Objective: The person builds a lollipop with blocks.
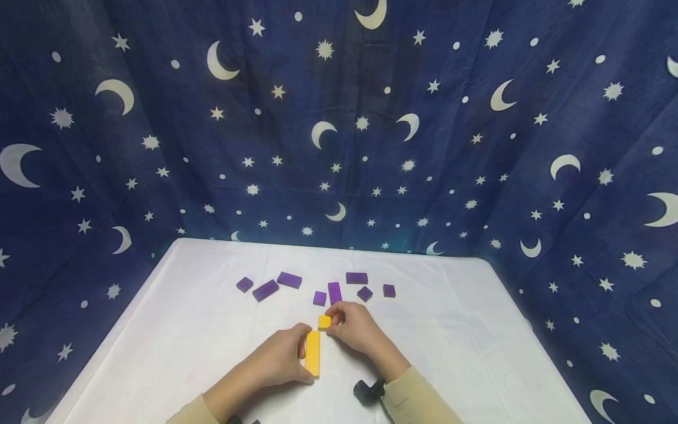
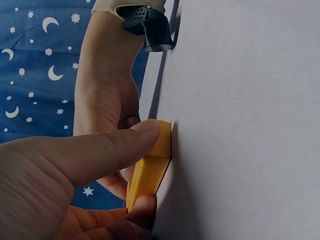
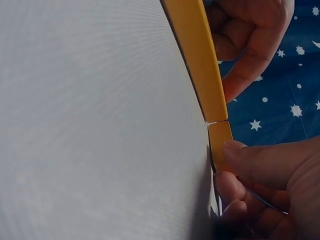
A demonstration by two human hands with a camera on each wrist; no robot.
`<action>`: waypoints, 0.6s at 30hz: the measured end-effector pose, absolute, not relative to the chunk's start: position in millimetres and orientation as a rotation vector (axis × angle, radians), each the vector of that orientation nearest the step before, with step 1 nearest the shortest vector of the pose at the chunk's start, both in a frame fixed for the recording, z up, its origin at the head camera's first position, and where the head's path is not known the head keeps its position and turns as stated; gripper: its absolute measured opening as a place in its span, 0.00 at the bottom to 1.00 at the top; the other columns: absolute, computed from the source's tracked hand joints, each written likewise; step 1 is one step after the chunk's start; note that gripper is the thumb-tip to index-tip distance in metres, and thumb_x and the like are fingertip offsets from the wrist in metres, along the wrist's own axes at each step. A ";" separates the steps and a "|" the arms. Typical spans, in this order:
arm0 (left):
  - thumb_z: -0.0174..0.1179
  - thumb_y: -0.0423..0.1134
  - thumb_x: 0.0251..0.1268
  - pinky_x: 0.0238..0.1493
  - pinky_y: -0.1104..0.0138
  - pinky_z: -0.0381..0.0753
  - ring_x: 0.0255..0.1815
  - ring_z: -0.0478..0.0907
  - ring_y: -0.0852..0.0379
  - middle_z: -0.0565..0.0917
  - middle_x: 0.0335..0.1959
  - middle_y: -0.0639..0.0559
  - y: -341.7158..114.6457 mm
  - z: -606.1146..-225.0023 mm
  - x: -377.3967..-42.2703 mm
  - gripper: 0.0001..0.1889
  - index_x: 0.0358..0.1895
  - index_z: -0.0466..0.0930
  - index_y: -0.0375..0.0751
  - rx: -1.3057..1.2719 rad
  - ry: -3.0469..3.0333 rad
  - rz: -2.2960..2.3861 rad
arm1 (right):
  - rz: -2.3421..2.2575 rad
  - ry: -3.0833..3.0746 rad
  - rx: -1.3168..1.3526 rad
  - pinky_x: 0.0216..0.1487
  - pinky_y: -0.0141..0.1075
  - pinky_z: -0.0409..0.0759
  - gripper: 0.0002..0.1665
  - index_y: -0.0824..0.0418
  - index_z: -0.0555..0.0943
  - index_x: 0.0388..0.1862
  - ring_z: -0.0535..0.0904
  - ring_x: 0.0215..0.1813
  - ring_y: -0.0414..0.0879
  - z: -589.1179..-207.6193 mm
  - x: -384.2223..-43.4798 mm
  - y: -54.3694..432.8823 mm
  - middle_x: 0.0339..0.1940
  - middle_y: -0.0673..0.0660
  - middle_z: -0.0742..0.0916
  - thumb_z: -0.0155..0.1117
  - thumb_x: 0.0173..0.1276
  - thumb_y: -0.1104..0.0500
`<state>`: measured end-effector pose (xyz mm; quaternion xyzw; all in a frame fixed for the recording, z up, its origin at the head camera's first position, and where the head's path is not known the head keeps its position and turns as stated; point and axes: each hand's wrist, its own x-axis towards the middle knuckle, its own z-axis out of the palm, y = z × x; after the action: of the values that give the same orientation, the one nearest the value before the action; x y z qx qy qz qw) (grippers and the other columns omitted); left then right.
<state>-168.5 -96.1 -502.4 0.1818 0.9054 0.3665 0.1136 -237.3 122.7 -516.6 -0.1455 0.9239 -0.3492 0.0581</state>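
Note:
A long yellow block (image 1: 313,354) lies on the white table, pointing away from me. My left hand (image 1: 283,354) grips it from the left, thumb at the near end and fingers toward the far end. Just past that far end, a small yellow block (image 1: 324,322) is pinched between the thumb and fingers of my right hand (image 1: 354,325). In the right wrist view the small block (image 3: 220,142) sits close against the end of the long one (image 3: 200,65), with a thin line between them. The left wrist view shows the thumb pressing the long block's near end (image 2: 161,140).
Several purple blocks lie scattered beyond the hands, among them a long one (image 1: 335,292) and a small square one (image 1: 319,298) nearest the right hand. A black wrist camera (image 1: 366,392) is by the right sleeve. A dark curtain (image 1: 339,147) with stars and moons hangs behind the white table (image 1: 466,341).

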 end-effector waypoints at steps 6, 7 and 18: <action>0.86 0.49 0.47 0.29 0.68 0.70 0.27 0.72 0.62 0.79 0.28 0.57 -96.9 -500.7 -169.7 0.47 0.70 0.76 0.32 0.467 2.624 1.132 | -1.090 2.772 -0.433 0.38 0.31 0.76 0.15 0.53 0.90 0.47 0.77 0.34 0.40 -516.6 -237.0 123.3 0.29 0.45 0.84 0.82 0.62 0.60; 0.84 0.50 0.50 0.28 0.68 0.70 0.26 0.72 0.61 0.79 0.27 0.57 -97.8 -500.8 -170.4 0.45 0.71 0.76 0.32 0.457 2.623 1.141 | -1.095 2.768 -0.429 0.39 0.31 0.77 0.14 0.53 0.90 0.47 0.77 0.34 0.40 -516.3 -236.8 123.3 0.29 0.45 0.84 0.81 0.63 0.60; 0.78 0.41 0.61 0.33 0.69 0.72 0.27 0.71 0.65 0.79 0.29 0.62 -99.6 -509.1 -180.4 0.36 0.72 0.78 0.34 0.490 2.706 1.179 | -1.101 2.791 -0.437 0.44 0.34 0.78 0.07 0.53 0.91 0.44 0.78 0.36 0.40 -513.0 -236.7 121.9 0.29 0.43 0.85 0.76 0.67 0.61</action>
<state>-180.4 -99.6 -509.1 0.1633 0.9018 0.3931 0.0745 -236.7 121.9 -513.0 -0.1439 0.9192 -0.3625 0.0548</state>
